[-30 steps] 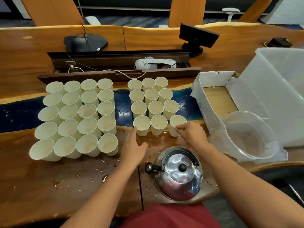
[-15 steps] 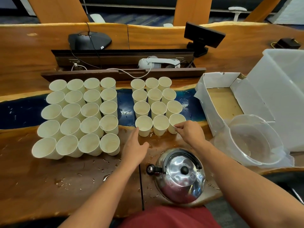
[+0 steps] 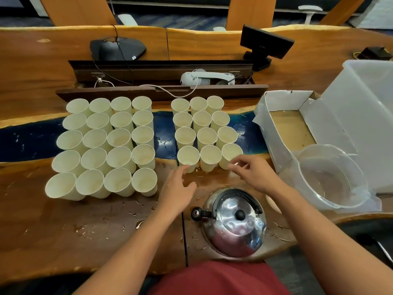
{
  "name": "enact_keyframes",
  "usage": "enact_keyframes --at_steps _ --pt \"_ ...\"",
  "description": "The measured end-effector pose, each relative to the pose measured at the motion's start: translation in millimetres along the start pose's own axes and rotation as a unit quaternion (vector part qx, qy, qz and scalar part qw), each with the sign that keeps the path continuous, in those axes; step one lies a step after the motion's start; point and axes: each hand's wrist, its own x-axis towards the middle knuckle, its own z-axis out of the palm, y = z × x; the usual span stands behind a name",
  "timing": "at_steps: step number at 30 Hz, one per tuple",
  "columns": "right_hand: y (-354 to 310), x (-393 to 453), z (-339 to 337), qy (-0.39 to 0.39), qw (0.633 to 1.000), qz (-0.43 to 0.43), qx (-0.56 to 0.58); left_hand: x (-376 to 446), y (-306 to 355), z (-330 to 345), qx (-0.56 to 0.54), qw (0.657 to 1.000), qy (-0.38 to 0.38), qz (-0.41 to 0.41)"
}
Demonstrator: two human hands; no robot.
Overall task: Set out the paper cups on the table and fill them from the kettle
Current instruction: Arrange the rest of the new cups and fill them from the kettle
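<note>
Several white paper cups stand upright on the wooden table (image 3: 63, 226) in two blocks: a larger left block (image 3: 119, 141) and a smaller right block (image 3: 205, 135). A shiny steel kettle (image 3: 236, 224) with a black knob sits at the near edge, spout to the left. My left hand (image 3: 177, 188) lies flat with straight fingers just in front of the near-left cup (image 3: 188, 157) of the right block. My right hand (image 3: 253, 173) hovers with loosely curled fingers just in front of the near-right cup (image 3: 230, 153), holding nothing.
A clear plastic bowl (image 3: 331, 177) and an open white cardboard box (image 3: 285, 124) stand to the right, with a translucent bin (image 3: 365, 107) behind them. Water drops spot the table. A cable tray with a white device (image 3: 208, 77) runs behind the cups.
My right hand has let go of the near-right cup's rim and drawn back slightly. My left hand has stayed in place.
</note>
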Motion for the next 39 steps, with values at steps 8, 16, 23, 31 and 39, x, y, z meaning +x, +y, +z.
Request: enact_keyframes --at_steps 8,16,23,31,39 --pt "20.9 -22.9 7.9 -0.153 0.988 -0.004 0.007 -25.5 2.0 7.4 0.004 0.983 -0.167 0.074" --pt "26.6 -32.4 30.3 -0.109 0.993 -0.03 -0.033 -33.8 -3.7 9.7 0.068 0.989 -0.117 0.053" --pt "20.0 -42.6 20.1 -0.074 0.997 -0.019 0.03 -42.9 -3.9 3.2 0.047 0.993 -0.107 0.035" --pt "8.8 -63.3 16.4 -0.024 0.983 -0.056 0.17 -42.8 -1.7 -1.4 0.05 0.993 -0.101 0.043" --pt "2.7 -73.9 19.7 -0.01 0.972 -0.052 0.231 -42.0 3.2 -9.1 0.025 0.992 -0.118 0.032"
